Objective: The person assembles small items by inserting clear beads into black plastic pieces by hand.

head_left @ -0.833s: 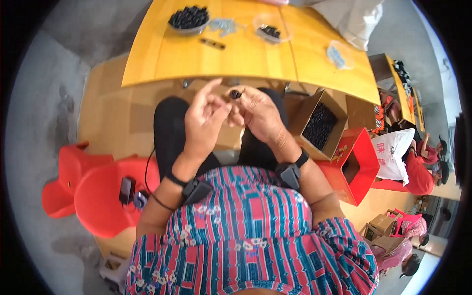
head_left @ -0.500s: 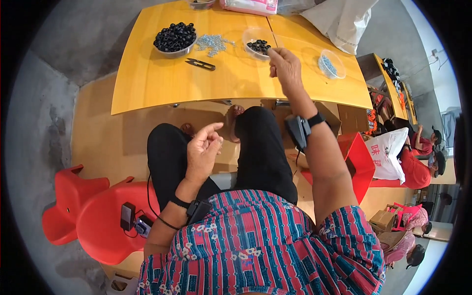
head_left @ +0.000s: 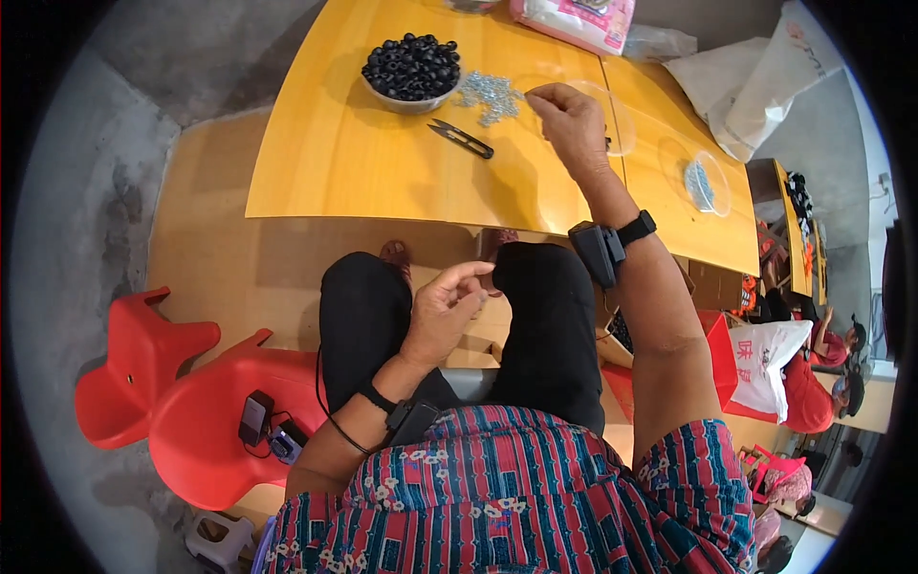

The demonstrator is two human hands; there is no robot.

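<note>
Black beads (head_left: 411, 65) heaped in clear bowl (head_left: 409, 105) on counter (head_left: 335, 172). Left hand (head_left: 443, 319) over black trousers (head_left: 550, 325), fingers curled; grip cannot be told. Snips (head_left: 463, 141), then pale pieces (head_left: 491, 97). Right hand (head_left: 572, 127) at their edge, fingers bunched, hold unclear. Rightmost: clear tub (head_left: 719, 194).

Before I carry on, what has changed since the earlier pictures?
The right hand left the lap for the clear tub, then moved left to the edge of the silvery pile. The black piece held earlier no longer shows in either hand; its release isn't visible. The left hand stays over the lap, fingers curled. The bowl of black pieces and the black snips stay put.
</note>
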